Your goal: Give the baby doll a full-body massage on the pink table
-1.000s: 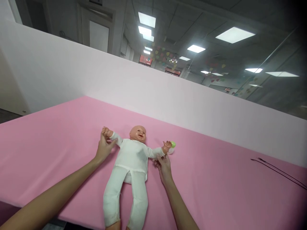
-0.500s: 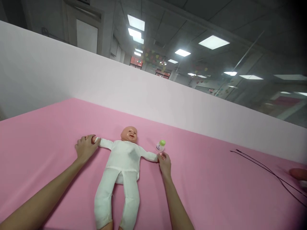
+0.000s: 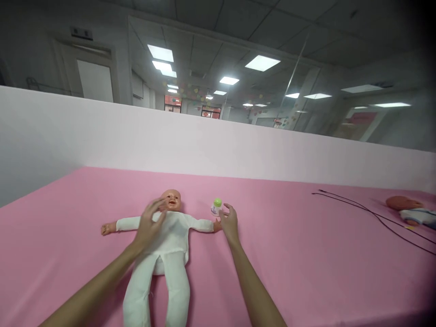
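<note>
A baby doll [image 3: 173, 231] in white cloth lies face up on the pink surface, arms stretched out to the sides. My left hand [image 3: 150, 225] is over the doll's shoulder and upper chest, fingers apart near its cheek; whether it touches the doll I cannot tell. My right hand [image 3: 230, 221] is beside the doll's hand at the right, with thumb and fingers spread and nothing between them. Close to these fingertips stands a small jar [image 3: 216, 207] with a green lid and a pale body. The doll's feet are out of view.
Thin black cables [image 3: 361, 208] lie across the right side of the pink surface [image 3: 286, 254]. A second doll [image 3: 405, 204] lies at the far right edge. A low white wall [image 3: 204, 145] runs along the back, with glass above it.
My left hand has let go of the doll's hand and moved right over its chest. My right hand has released the other doll hand and opened near the jar. The view has turned right.
</note>
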`<state>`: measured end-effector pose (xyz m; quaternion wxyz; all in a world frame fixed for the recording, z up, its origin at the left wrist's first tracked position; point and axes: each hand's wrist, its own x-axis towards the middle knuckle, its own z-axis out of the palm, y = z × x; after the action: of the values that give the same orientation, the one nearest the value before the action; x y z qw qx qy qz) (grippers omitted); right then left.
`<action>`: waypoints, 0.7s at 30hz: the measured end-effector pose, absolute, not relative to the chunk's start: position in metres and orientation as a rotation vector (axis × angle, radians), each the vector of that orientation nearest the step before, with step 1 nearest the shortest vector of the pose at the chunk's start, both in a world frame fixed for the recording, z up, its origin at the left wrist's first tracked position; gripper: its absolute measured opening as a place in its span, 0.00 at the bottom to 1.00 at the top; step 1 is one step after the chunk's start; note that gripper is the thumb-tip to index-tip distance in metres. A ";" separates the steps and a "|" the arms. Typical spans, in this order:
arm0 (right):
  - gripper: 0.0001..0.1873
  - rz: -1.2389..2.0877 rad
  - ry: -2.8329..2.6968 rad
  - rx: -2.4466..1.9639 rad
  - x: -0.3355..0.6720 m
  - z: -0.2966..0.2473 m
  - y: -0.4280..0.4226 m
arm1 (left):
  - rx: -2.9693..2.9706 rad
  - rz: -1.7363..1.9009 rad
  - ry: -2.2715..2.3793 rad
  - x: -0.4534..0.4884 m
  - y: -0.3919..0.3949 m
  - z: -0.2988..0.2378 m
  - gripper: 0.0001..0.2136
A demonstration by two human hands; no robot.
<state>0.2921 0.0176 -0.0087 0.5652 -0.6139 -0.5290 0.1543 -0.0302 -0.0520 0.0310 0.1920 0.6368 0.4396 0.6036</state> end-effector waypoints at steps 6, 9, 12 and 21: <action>0.32 0.171 -1.565 -1.504 0.293 -0.009 0.039 | 0.846 0.979 0.650 0.081 0.003 0.052 0.32; 0.35 0.103 -1.780 -1.516 0.299 -0.012 0.048 | 0.647 0.980 0.674 0.121 0.033 0.042 0.39; 0.34 0.124 -1.854 -1.493 0.309 -0.013 0.054 | 0.634 1.001 0.712 0.145 0.050 0.032 0.42; 0.38 0.393 -1.761 -1.220 0.232 0.007 -0.021 | 0.662 1.186 0.583 0.141 0.009 0.038 0.37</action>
<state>0.2317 -0.0214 0.0070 0.4632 -0.4964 -0.7166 0.1598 0.1414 0.0090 0.0375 0.7392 0.3016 0.2657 0.5403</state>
